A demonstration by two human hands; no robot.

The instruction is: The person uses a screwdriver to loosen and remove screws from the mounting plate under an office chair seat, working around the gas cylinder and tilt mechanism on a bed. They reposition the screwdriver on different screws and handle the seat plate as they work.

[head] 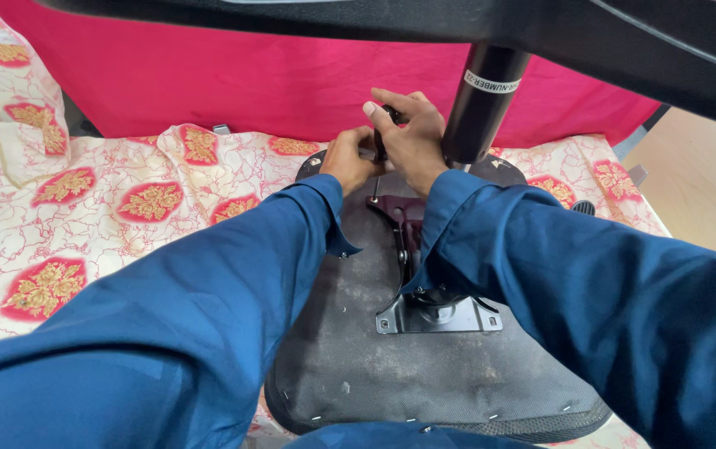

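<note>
Right hand [410, 137]: fingers curled around screwdriver handle [390, 116], shaft vertical. Left hand [350, 160]: fingers closed, bracing beside shaft (blue sleeves extended) over upturned chair seat [350, 366], metal mounting plate [437, 316].

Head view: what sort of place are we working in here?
Probably a small furniture workshop or a home workspace. An upturned chair seat with its metal bracket lies on a table under a flowered cloth, a pink curtain hangs behind, and both hands grip a screwdriver.

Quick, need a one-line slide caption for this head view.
Both hands, left hand and right hand, grip a screwdriver over an upturned chair seat on floral cloth.
</note>
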